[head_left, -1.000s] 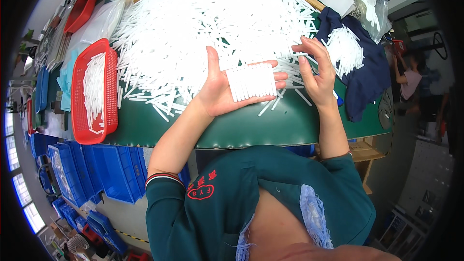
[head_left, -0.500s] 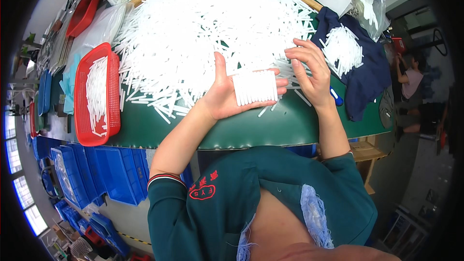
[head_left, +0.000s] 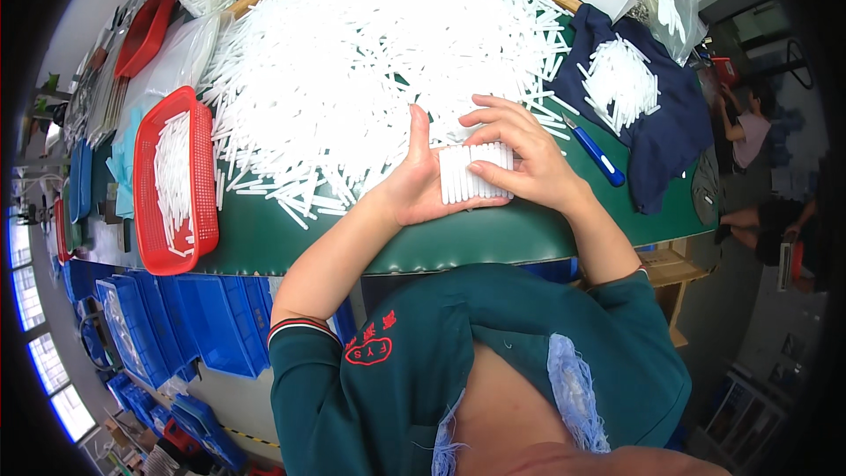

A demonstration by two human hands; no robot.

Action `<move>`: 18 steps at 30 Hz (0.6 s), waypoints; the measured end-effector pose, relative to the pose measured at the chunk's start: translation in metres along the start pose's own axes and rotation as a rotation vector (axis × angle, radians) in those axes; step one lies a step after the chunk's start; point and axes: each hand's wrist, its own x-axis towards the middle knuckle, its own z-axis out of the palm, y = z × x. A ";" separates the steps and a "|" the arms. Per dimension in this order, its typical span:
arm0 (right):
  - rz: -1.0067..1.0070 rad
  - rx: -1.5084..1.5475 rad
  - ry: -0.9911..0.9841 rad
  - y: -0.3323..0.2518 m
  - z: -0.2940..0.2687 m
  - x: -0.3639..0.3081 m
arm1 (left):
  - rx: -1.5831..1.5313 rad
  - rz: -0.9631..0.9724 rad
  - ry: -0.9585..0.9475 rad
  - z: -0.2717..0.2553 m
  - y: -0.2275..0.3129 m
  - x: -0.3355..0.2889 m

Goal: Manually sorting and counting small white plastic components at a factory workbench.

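My left hand (head_left: 412, 185) lies palm up on the green table (head_left: 458, 242) and holds a flat row of white plastic sticks (head_left: 471, 174) side by side. My right hand (head_left: 520, 154) rests on top of that row, fingers pressing its right end. Just beyond both hands a large heap of loose white sticks (head_left: 388, 53) covers the middle of the table.
A red basket (head_left: 172, 185) with white sticks sits at the left. A blue-handled knife (head_left: 597, 154) lies right of my right hand, beside a dark blue cloth (head_left: 661, 132) carrying a small pile of sticks (head_left: 621, 79). Blue bins (head_left: 176, 317) stand below the table. Another person (head_left: 749, 128) sits far right.
My right hand has come back from the heap and now lies on the row of sticks in my left palm. The left hand has stayed nearly still.
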 end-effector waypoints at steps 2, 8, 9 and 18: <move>0.017 0.057 0.003 0.001 0.002 0.000 | -0.001 -0.002 0.000 0.001 0.000 0.000; 0.085 0.312 0.031 -0.001 0.000 -0.002 | -0.057 0.012 0.035 0.002 -0.001 0.006; 0.108 0.378 0.050 -0.001 -0.002 -0.002 | -0.063 0.018 0.056 -0.001 -0.002 0.007; 0.212 0.676 0.182 0.010 -0.003 -0.004 | 0.158 0.206 0.253 -0.022 -0.006 0.009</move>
